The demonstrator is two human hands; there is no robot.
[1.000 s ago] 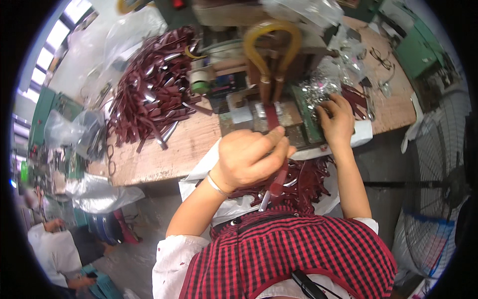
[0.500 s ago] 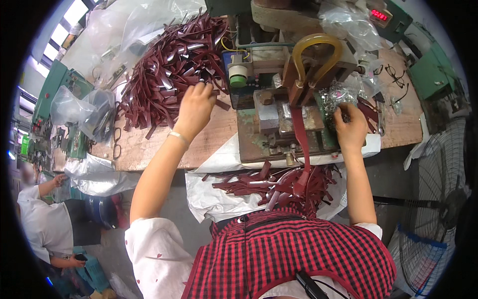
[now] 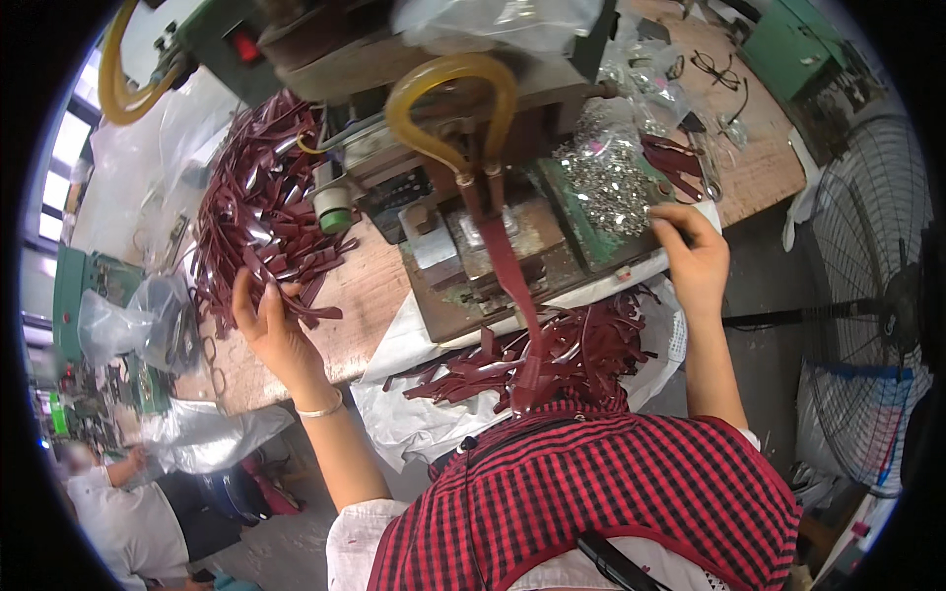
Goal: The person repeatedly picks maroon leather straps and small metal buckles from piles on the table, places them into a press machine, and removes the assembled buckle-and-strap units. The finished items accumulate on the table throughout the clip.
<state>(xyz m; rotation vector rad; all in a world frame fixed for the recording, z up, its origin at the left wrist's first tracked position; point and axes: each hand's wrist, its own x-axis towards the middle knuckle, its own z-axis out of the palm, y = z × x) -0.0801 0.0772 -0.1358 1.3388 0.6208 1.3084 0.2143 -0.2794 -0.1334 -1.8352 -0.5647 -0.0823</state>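
Observation:
My left hand [image 3: 271,330] is at the near edge of a big heap of dark red leather straps [image 3: 251,207] on the wooden bench, its fingers closed round one strap. My right hand [image 3: 695,258] rests at the edge of a green tray [image 3: 581,231] heaped with small silver metal pieces [image 3: 603,177]; its fingertips curl into them, and I cannot see whether they hold one. Between my hands, one long red strap [image 3: 507,281] hangs from the press machine [image 3: 473,222] down to my lap.
More cut straps [image 3: 572,350] lie on a white plastic sheet [image 3: 414,419] over my lap. A yellow hose loop [image 3: 448,84] rises from the machine. Spectacles [image 3: 714,67] lie at the far right. A floor fan [image 3: 877,295] stands right; another person [image 3: 118,512] sits lower left.
My left hand left the machine, reached to the strap heap, then drew back to its near edge. My right hand stayed at the tray. The view has moved closer to the bench.

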